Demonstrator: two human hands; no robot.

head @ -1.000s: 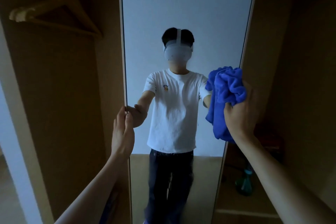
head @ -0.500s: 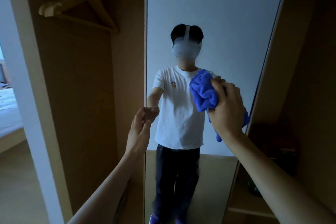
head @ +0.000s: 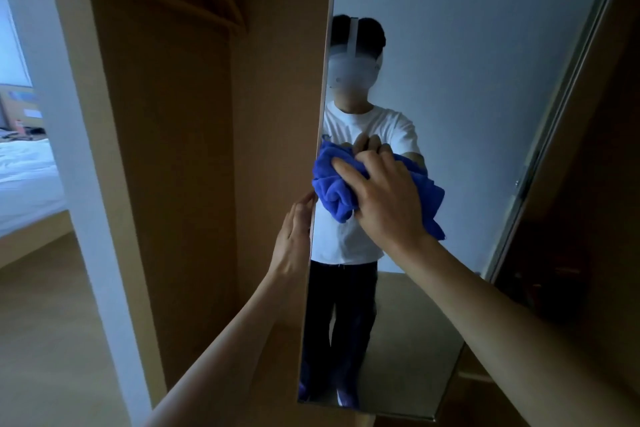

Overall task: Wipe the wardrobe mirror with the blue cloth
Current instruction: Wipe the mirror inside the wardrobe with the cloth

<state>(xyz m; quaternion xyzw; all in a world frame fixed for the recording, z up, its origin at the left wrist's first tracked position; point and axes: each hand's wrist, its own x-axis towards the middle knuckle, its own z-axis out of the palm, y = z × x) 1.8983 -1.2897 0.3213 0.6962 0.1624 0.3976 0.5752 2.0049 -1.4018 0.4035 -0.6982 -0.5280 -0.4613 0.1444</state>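
Against the tall, frameless wardrobe mirror [head: 467,114], near its left edge, the right hand [head: 384,198] presses the bunched blue terry cloth [head: 337,191], fingers spread. The left hand [head: 292,239] grips the mirror's left edge.

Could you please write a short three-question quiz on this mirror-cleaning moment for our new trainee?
1. True or false: the right hand presses the blue cloth against the wardrobe mirror.
2. What is the left hand doing? A) gripping the mirror's left edge B) holding a spray bottle C) hanging at the person's side
3. Fill in: the cloth sits near the mirror's ____ edge, at about mid-height.

Key
1. True: the hand is spread flat over the bunched cloth on the glass.
2. A: its fingers rest on the left edge, just below the cloth.
3. Left.
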